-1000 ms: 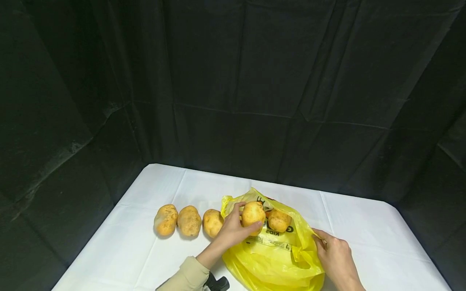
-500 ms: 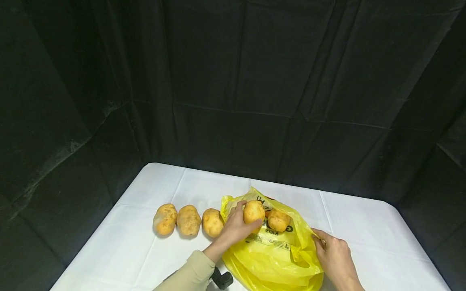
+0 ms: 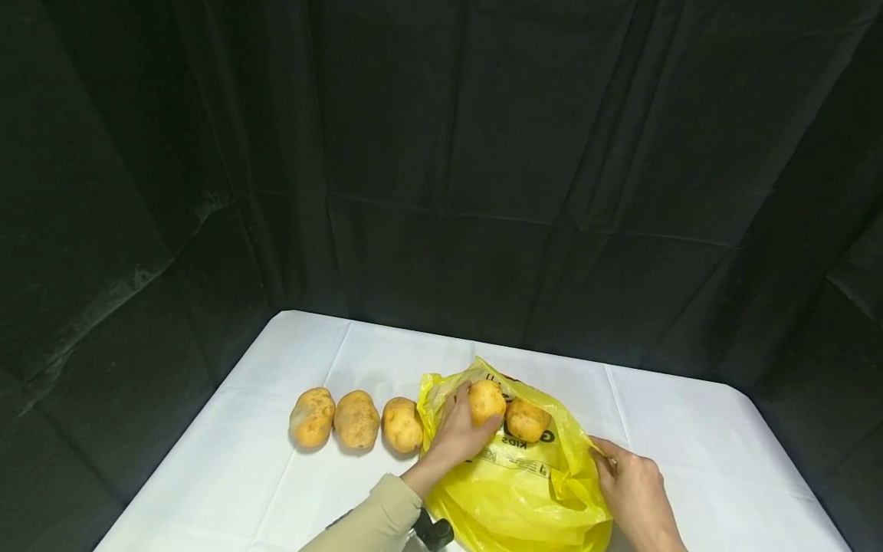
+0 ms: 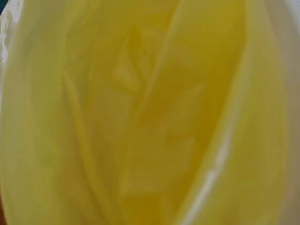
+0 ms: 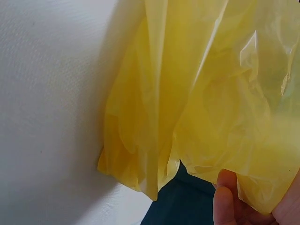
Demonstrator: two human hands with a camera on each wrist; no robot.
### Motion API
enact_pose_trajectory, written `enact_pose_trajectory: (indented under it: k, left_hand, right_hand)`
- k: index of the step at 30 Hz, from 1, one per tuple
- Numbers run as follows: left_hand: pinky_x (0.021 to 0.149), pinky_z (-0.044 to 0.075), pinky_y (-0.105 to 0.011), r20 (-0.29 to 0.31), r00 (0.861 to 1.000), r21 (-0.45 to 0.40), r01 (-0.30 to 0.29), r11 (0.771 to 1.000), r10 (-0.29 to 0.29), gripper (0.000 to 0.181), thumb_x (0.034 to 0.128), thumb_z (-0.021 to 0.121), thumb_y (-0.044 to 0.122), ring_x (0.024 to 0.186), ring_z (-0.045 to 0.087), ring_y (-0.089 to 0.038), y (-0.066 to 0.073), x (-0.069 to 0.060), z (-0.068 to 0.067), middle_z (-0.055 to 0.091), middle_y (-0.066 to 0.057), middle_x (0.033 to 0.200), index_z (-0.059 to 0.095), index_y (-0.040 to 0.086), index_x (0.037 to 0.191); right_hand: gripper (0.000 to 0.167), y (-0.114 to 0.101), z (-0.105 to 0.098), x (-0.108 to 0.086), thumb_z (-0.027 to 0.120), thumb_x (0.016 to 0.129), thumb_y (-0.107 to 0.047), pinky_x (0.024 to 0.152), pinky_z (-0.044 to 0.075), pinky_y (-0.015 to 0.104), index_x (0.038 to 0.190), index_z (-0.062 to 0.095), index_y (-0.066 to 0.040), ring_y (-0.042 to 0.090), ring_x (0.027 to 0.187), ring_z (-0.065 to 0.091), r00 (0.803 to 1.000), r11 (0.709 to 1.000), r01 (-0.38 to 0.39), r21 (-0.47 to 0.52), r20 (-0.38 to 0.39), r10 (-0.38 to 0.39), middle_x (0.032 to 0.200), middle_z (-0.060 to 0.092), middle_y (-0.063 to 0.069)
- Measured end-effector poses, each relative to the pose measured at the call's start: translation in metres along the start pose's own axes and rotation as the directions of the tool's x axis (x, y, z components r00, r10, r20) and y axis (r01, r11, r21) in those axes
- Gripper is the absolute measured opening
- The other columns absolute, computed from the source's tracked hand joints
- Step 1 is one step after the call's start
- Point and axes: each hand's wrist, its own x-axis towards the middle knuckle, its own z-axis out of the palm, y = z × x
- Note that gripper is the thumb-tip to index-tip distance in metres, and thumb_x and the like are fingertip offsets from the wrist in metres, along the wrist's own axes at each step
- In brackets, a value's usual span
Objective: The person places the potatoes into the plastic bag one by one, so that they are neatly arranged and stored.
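A yellow plastic bag (image 3: 517,506) with dark print lies on the table, its mouth spread wide. My left hand (image 3: 458,433) reaches into that mouth and grips a potato (image 3: 487,402) between thumb and fingers. Just right of it, a second potato (image 3: 527,420) rests inside the bag. At the bag's right edge my right hand (image 3: 636,491) pinches the rim; the right wrist view shows its fingers (image 5: 225,204) by the thin film. Only bag plastic (image 4: 150,112) fills the left wrist view, so the held potato is hidden there.
Left of the bag, a left potato (image 3: 313,418), a middle potato (image 3: 356,420) and a right potato (image 3: 402,424) stand in a row on the white tablecloth (image 3: 241,475). The right one nearly meets the bag. Black curtains (image 3: 441,169) enclose the table's back and sides.
My left hand has shifted slightly right with its potato, bringing it close to the one in the bag. The right hand keeps its hold on the rim, almost unmoved.
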Motion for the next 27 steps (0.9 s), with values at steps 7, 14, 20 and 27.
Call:
enact_pose_trajectory:
  k: [7,14,20,27]
  left_hand:
    - [0.097,0.041,-0.055,-0.048,0.999,-0.007,0.005,1.000,-0.005,0.074,0.0907,0.069,0.034,0.128,0.042,-0.042,-0.001,0.004,0.005,0.036,-0.027,0.144,0.032,0.007,0.149]
    - [0.094,0.044,-0.051,-0.102,0.995,0.018,-0.011,1.000,0.013,0.070,0.0871,0.073,0.032,0.118,0.051,-0.037,-0.001,0.011,0.009,0.046,-0.020,0.133,0.041,0.009,0.144]
    - [0.094,0.045,-0.049,-0.122,0.993,0.023,-0.005,1.000,0.008,0.068,0.0858,0.075,0.033,0.117,0.052,-0.036,-0.001,0.015,0.012,0.049,-0.018,0.130,0.043,0.008,0.141]
    - [0.096,0.044,-0.048,-0.134,0.991,0.029,-0.014,0.999,0.018,0.066,0.0846,0.076,0.030,0.118,0.052,-0.034,-0.001,0.019,0.014,0.052,-0.017,0.129,0.046,0.006,0.138]
  right_hand:
    - [0.026,0.000,-0.001,0.000,0.065,0.092,-0.004,0.069,0.054,0.043,0.116,0.067,0.007,0.026,0.083,0.066,1.000,1.000,-0.004,-0.002,0.014,0.004,0.106,0.068,0.025]
    - [0.026,0.001,0.000,0.001,0.065,0.092,-0.004,0.064,0.053,0.038,0.116,0.067,0.007,0.023,0.078,0.065,1.000,1.000,-0.004,0.005,0.009,0.004,0.104,0.068,0.025]
    - [0.026,0.001,0.000,0.001,0.065,0.092,-0.003,0.062,0.053,0.036,0.116,0.067,0.008,0.021,0.075,0.065,1.000,1.000,0.002,-0.003,0.003,-0.002,0.103,0.068,0.026]
    - [0.026,-0.001,0.001,0.002,0.066,0.091,-0.003,0.063,0.054,0.038,0.115,0.067,0.007,0.023,0.076,0.066,1.000,1.000,-0.008,-0.010,-0.004,0.008,0.102,0.069,0.026]
